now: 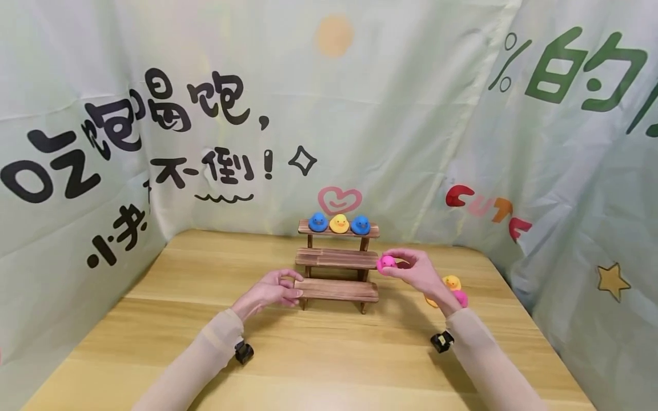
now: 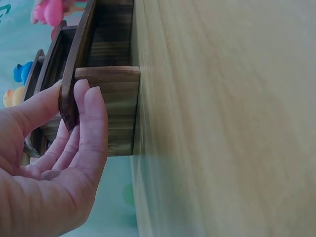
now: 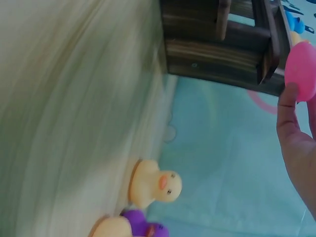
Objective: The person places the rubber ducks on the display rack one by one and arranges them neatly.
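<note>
A three-tier wooden display stand (image 1: pixel 336 290) stands on the table. My left hand (image 1: pixel 269 290) holds the left end of its lowest board, with the thumb on one face and the fingers on the other in the left wrist view. My right hand (image 1: pixel 417 271) pinches a pink rubber duck (image 1: pixel 385 263) by the right end of the middle board. In the right wrist view, that duck (image 3: pixel 301 71) shows only partly at the frame's edge. On the top board sit a blue duck (image 1: pixel 318 222), a yellow duck (image 1: pixel 339 224) and another blue duck (image 1: pixel 361 225) in a row.
Several more rubber ducks lie on the table (image 1: pixel 308 354) at the right, partly behind my right forearm. Among them are a yellow duck (image 3: pixel 148 185) and a purple-looking duck (image 3: pixel 140 223). A printed cloth curtain (image 1: pixel 401 142) surrounds the table's back and sides.
</note>
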Demonstrator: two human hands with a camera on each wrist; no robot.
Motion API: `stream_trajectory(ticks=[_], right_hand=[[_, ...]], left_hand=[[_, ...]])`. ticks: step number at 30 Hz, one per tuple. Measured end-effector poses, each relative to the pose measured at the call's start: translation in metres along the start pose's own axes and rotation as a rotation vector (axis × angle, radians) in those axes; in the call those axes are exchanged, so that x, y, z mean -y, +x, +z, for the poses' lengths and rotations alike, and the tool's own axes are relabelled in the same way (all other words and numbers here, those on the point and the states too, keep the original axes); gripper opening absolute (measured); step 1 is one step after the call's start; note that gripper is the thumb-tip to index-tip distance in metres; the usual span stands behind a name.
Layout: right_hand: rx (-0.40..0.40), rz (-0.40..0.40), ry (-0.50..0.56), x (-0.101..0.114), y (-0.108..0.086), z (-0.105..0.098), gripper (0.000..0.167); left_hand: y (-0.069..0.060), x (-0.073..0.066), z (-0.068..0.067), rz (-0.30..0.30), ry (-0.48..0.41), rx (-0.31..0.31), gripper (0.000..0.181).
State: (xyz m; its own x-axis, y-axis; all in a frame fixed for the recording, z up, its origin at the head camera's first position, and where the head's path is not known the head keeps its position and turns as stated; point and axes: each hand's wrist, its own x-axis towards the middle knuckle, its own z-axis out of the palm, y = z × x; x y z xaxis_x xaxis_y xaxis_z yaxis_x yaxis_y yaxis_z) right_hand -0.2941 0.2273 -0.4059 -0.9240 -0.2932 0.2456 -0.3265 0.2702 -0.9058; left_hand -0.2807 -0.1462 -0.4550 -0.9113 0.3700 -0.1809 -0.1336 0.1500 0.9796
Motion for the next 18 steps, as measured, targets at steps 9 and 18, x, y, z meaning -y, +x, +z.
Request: stream_trajectory(ticks=[9,18], right_hand=[[-0.01,-0.08,0.065,0.011,0.008,0.018,0.043],[0.015,-0.062,0.044,0.028,0.018,0.046,0.041]], left_hand=[[0.006,-0.004,0.0,-0.012,0.003,0.0,0.046],[0.003,-0.005,0.001,-0.014,0.006,0.002,0.046]])
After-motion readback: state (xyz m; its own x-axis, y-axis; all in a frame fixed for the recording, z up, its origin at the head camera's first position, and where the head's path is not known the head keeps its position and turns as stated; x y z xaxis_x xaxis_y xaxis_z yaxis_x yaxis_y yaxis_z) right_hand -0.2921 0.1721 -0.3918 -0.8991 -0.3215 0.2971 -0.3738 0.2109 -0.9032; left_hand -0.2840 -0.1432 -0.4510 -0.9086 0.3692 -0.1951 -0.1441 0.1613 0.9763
